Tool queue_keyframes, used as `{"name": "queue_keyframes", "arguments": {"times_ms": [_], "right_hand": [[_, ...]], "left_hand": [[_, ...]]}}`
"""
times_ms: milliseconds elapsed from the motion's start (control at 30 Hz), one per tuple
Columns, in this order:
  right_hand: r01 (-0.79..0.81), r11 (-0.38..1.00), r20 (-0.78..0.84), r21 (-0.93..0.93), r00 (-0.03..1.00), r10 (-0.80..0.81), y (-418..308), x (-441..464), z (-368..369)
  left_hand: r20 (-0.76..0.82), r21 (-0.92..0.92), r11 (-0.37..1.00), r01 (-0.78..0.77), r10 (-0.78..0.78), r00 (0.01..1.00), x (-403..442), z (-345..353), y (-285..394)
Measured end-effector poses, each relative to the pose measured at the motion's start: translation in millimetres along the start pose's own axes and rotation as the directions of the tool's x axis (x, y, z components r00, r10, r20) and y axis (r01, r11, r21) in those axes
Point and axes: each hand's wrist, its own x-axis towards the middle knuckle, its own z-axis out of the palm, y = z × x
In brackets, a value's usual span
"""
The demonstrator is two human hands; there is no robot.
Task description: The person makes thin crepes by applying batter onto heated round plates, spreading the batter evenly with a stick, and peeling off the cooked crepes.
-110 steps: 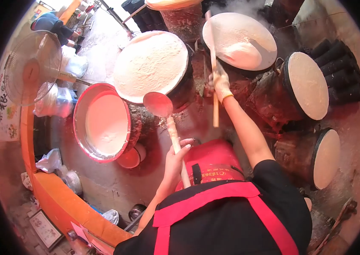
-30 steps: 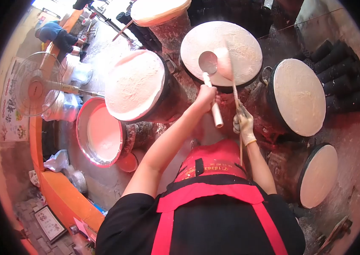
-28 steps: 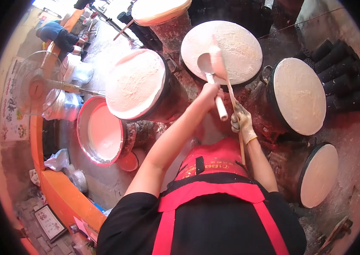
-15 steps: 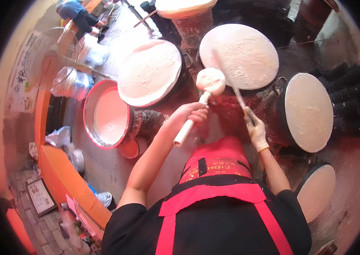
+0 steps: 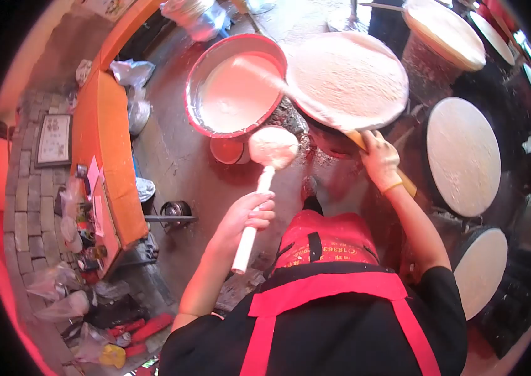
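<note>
My left hand [image 5: 250,215] is closed around the white handle of a ladle [image 5: 273,148], whose round head is coated in pale batter. The ladle head is just below a red-rimmed basin [image 5: 191,103] of the same batter. My gloved right hand [image 5: 381,161] is wrapped round the wooden handle of a long, flat spatula [image 5: 308,105]. Its pale blade, smeared by motion, crosses the left edge of a round griddle [image 5: 350,72] spread with batter and reaches over the basin. Whether the blade touches the batter, I cannot tell.
More round griddles stand at my right, one [image 5: 464,156] beside my right arm and another [image 5: 480,272] lower down. A stack of pale flat rounds [image 5: 444,34] is at the upper right. An orange counter [image 5: 115,150] runs along the left; a small red tub [image 5: 228,150] sits below the basin.
My view has turned left, bringing the basin and its neighbouring griddle toward the middle. The spatula has left a farther griddle and now reaches over the basin. Both hands keep their tools.
</note>
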Motion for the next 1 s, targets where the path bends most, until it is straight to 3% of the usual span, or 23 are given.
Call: {"name": "queue_keyframes", "arguments": {"times_ms": [33, 133, 233, 333, 400, 433, 467, 500, 533, 567, 600, 667, 800, 833, 867, 900, 933, 967, 1000], "right_hand": [[0.005, 0.997, 0.091, -0.073, 0.996, 0.002, -28, 29, 0], [0.172, 0.955, 0.072, -0.243, 0.985, -0.16, -49, 73, 21], [0.233, 0.935, 0.083, -0.268, 0.972, -0.219, -44, 109, 29], [0.08, 0.919, 0.145, -0.385, 0.989, -0.026, -49, 158, -7], [0.004, 0.972, 0.05, -0.233, 0.999, 0.008, -12, 213, -38], [-0.091, 0.971, 0.039, -0.22, 0.994, 0.102, -1, 246, -69], [0.008, 0.991, -0.056, -0.136, 0.998, -0.016, 12, 275, -104], [-0.112, 0.99, 0.056, 0.085, 0.993, 0.107, 49, 306, -130], [0.026, 0.942, -0.062, 0.335, 0.998, -0.006, 103, 336, -147], [-0.045, 0.989, 0.044, 0.142, 0.998, 0.04, 99, 353, -209], [-0.148, 0.966, -0.013, 0.21, 0.988, 0.154, 124, 372, -239], [-0.281, 0.798, -0.141, 0.533, 0.9, 0.412, 187, 394, -290], [-0.353, 0.549, -0.141, 0.757, 0.733, 0.666, 324, 390, -348], [-0.248, 0.511, -0.236, 0.823, 0.669, 0.705, 377, 393, -340], [-0.175, 0.397, -0.194, 0.901, 0.655, 0.73, 393, 385, -337], [-0.122, 0.398, -0.238, 0.909, 0.631, 0.739, 390, 376, -334], [-0.041, 0.168, -0.102, 0.985, 0.648, 0.755, 452, 376, -314], [-0.002, -0.074, 0.062, 0.997, 0.577, 0.814, 514, 368, -278], [-0.034, -0.028, 0.04, 0.999, 0.463, 0.885, 517, 360, -257]], "left_hand": [[0.01, -0.005, 0.999, -0.041, 0.041, 0.999, -3, -12, 22], [-0.026, 0.053, 0.984, -0.168, 0.169, 0.985, -25, -24, 66], [-0.057, 0.141, 0.961, -0.24, 0.25, 0.967, -33, -31, 110], [-0.068, 0.174, 0.958, -0.227, 0.242, 0.968, -32, -27, 147], [-0.052, 0.18, 0.961, -0.212, 0.225, 0.973, -26, -16, 163], [-0.031, 0.173, 0.964, -0.203, 0.211, 0.977, -22, -9, 170], [-0.008, 0.166, 0.967, -0.195, 0.199, 0.98, -16, -1, 176], [0.002, 0.147, 0.975, -0.168, 0.17, 0.986, -12, 8, 182], [0.034, 0.107, 0.983, -0.149, 0.146, 0.989, -4, 17, 184], [0.064, 0.069, 0.99, -0.126, 0.122, 0.99, 6, 27, 186], [0.096, 0.033, 0.994, -0.102, 0.099, 0.99, 14, 38, 185], [0.115, 0.009, 0.994, -0.105, 0.103, 0.988, 27, 70, 181], [0.182, -0.11, 0.993, -0.052, 0.072, 0.981, 60, 136, 164], [0.185, -0.163, 0.986, -0.031, 0.061, 0.981, 64, 156, 158], [0.191, -0.178, 0.983, -0.039, 0.073, 0.979, 70, 176, 151], [0.185, -0.205, 0.977, -0.056, 0.095, 0.978, 73, 200, 141], [0.172, -0.235, 0.969, -0.078, 0.121, 0.978, 74, 222, 132], [0.199, -0.272, 0.961, -0.056, 0.113, 0.973, 76, 233, 124], [0.228, -0.316, 0.948, -0.036, 0.113, 0.967, 77, 249, 117]]}}
